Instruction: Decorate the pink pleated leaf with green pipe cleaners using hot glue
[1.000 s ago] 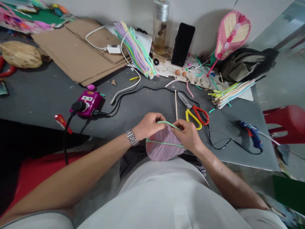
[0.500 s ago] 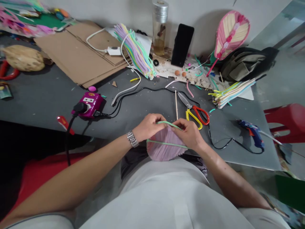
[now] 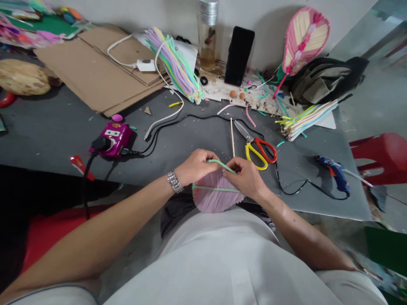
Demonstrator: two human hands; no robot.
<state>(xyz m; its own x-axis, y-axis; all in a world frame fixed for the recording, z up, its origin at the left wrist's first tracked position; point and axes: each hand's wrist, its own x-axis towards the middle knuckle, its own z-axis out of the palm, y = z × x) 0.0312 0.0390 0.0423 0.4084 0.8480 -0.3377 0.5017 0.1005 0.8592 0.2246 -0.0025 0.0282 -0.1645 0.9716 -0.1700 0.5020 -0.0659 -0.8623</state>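
Between my two hands, against my lap at the table's front edge, is a rounded lilac piece made of pipe cleaners [image 3: 213, 201], pinkish at its left side. A green pipe cleaner [image 3: 219, 189] crosses its middle, and green also runs along its upper edge. My left hand [image 3: 197, 166], below a metal watch, pinches that upper edge at the left. My right hand [image 3: 245, 176] grips the piece at the right, thumb and fingers on the green strip. Fingertips partly hide the edge. Just beyond my right hand lie scissors [image 3: 256, 146] with one yellow and one red handle, beside a thin wooden stick [image 3: 232, 137].
A purple power adapter [image 3: 112, 137] with black cords sits at left. Behind are cardboard [image 3: 95, 76], a pastel pipe cleaner bundle [image 3: 174, 63], a bottle [image 3: 207, 42] and a phone [image 3: 239, 55]. A glue gun [image 3: 333, 173], another bundle [image 3: 305, 120] and a pink-edged fan [image 3: 307, 38] are at right.
The whole view has shifted slightly, so things on the table appear a little further left and up. Both hands keep their hold on the lilac piece, the right one slightly closer to the left.
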